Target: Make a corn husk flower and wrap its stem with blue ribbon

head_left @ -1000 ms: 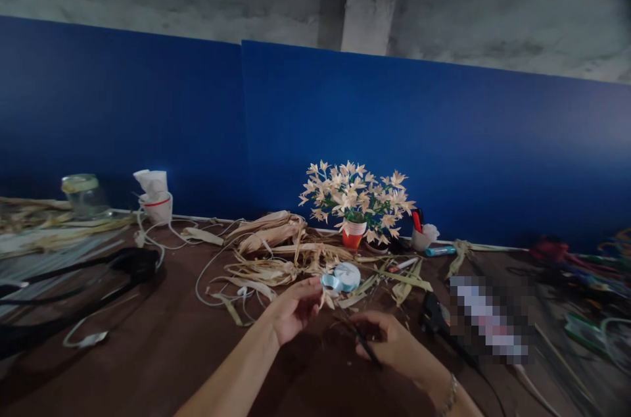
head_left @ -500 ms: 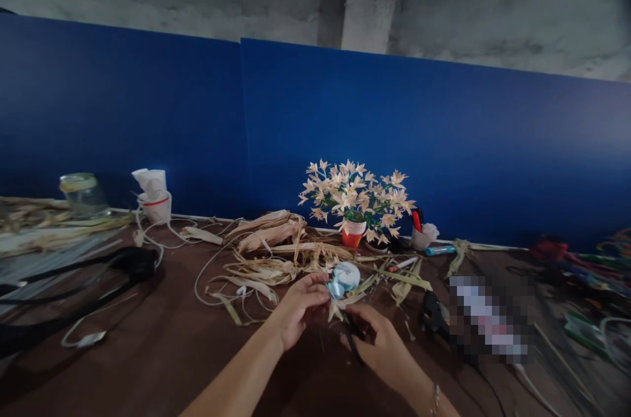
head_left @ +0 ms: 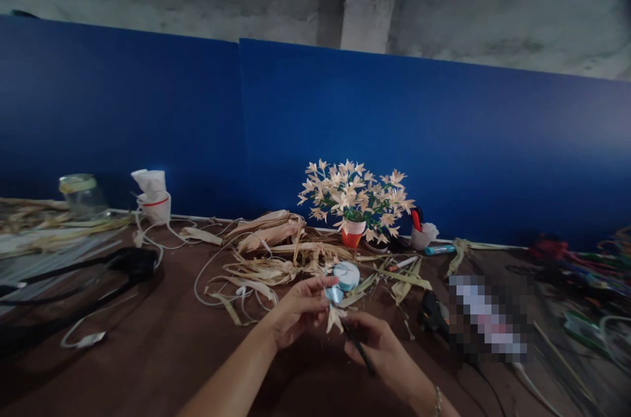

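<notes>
Cream pointed-petal flower [head_left: 336,319], slender dark tool [head_left: 363,354] in right hand [head_left: 377,339], crinkled husks [head_left: 271,233]

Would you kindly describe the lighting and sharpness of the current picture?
Head view: light dim, upper right corner nearly black; head view: potted cream star-shaped flowers fairly crisp, multicoloured tangled strands far right blurrier, slim black tool in the right hand indistinct at its tip.

I see bare bench [head_left: 172,358] beside the left hand [head_left: 300,312]; husks [head_left: 271,239] and pot [head_left: 352,236] block ahead, glue gun [head_left: 434,315] rightward.
</notes>
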`<action>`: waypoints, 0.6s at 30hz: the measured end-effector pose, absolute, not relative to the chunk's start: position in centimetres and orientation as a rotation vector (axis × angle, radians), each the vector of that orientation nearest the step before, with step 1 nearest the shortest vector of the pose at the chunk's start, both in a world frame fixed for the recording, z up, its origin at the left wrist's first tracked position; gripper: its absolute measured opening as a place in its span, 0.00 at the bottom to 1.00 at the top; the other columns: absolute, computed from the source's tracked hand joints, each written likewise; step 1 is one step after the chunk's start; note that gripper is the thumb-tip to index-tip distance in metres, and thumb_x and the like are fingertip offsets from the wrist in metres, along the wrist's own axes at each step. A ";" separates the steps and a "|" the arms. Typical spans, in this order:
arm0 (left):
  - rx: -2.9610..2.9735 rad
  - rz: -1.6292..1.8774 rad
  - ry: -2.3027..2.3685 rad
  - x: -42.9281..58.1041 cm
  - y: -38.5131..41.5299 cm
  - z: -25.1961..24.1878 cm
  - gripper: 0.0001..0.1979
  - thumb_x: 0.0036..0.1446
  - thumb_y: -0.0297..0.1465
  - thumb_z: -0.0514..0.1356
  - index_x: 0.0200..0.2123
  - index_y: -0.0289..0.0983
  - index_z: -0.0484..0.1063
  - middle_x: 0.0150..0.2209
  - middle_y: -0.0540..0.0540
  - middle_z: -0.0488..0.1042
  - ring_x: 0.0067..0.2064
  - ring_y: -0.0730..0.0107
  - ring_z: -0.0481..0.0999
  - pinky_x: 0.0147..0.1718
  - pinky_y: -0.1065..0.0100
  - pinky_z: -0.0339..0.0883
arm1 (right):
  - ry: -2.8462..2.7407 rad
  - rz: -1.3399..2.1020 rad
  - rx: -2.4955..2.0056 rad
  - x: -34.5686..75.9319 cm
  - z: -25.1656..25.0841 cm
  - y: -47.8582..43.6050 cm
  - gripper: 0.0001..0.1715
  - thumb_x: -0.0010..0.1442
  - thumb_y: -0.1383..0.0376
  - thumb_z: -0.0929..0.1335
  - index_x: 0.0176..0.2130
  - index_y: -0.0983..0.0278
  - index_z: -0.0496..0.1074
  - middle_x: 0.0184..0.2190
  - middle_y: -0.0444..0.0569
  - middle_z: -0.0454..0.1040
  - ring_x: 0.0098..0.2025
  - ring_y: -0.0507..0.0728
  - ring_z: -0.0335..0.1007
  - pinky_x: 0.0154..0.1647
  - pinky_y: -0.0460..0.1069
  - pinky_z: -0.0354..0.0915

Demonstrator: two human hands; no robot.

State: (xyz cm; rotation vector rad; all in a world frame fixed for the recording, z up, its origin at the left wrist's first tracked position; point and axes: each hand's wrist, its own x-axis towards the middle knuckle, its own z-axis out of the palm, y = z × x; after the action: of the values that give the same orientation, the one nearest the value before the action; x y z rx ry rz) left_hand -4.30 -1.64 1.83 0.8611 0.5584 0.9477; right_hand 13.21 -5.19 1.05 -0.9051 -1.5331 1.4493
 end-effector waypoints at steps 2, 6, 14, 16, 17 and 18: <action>0.901 0.942 0.558 -4.3 -1.7 1.8 0.21 0.40 0.27 0.64 0.41 0.36 0.69 0.23 0.52 0.67 0.17 0.85 0.60 0.14 0.79 0.47 | -1.481 1.535 -0.869 13.3 1.2 -5.3 0.20 0.40 0.59 0.72 0.35 0.63 0.71 0.26 0.43 0.67 0.27 0.49 0.60 0.28 0.44 0.58; 0.939 0.979 0.523 -4.2 -1.8 1.6 0.20 0.39 0.30 0.65 0.40 0.36 0.70 0.24 0.51 0.67 0.18 0.85 0.59 0.16 0.79 0.47 | -1.414 1.634 -0.851 13.6 1.1 -5.5 0.21 0.40 0.60 0.73 0.35 0.64 0.70 0.20 0.41 0.63 0.23 0.47 0.56 0.24 0.42 0.54; 0.983 0.978 0.525 -4.0 -1.9 1.5 0.15 0.38 0.31 0.65 0.34 0.35 0.72 0.30 0.46 0.71 0.27 0.74 0.68 0.24 0.74 0.57 | -1.392 1.745 -0.839 13.6 1.6 -5.7 0.20 0.39 0.58 0.73 0.32 0.65 0.70 0.21 0.41 0.63 0.21 0.46 0.54 0.20 0.40 0.51; 0.997 0.990 0.522 -4.0 -1.9 1.5 0.11 0.39 0.30 0.65 0.29 0.33 0.72 0.26 0.47 0.70 0.27 0.74 0.68 0.26 0.74 0.57 | -1.386 1.755 -0.832 13.7 1.7 -5.8 0.19 0.39 0.58 0.73 0.32 0.65 0.70 0.22 0.42 0.64 0.22 0.46 0.55 0.20 0.40 0.51; 0.999 0.997 0.522 -4.0 -1.9 1.5 0.10 0.39 0.30 0.65 0.27 0.32 0.71 0.25 0.47 0.70 0.27 0.74 0.67 0.27 0.73 0.58 | -1.382 1.758 -0.830 13.7 1.6 -5.8 0.19 0.39 0.58 0.73 0.32 0.65 0.70 0.22 0.42 0.64 0.22 0.46 0.56 0.21 0.40 0.52; 0.999 0.996 0.523 -4.0 -1.8 1.5 0.09 0.39 0.30 0.64 0.26 0.32 0.71 0.24 0.48 0.69 0.26 0.75 0.67 0.27 0.73 0.58 | -1.375 1.760 -0.833 13.8 1.6 -5.8 0.20 0.39 0.58 0.72 0.33 0.65 0.70 0.22 0.43 0.64 0.22 0.46 0.55 0.21 0.40 0.52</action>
State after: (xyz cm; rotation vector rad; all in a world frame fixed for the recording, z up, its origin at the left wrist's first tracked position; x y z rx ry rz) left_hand -3.96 -1.84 1.47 0.9990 0.5228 0.9962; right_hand 13.77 -5.76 1.59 -0.8331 -1.3751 1.7604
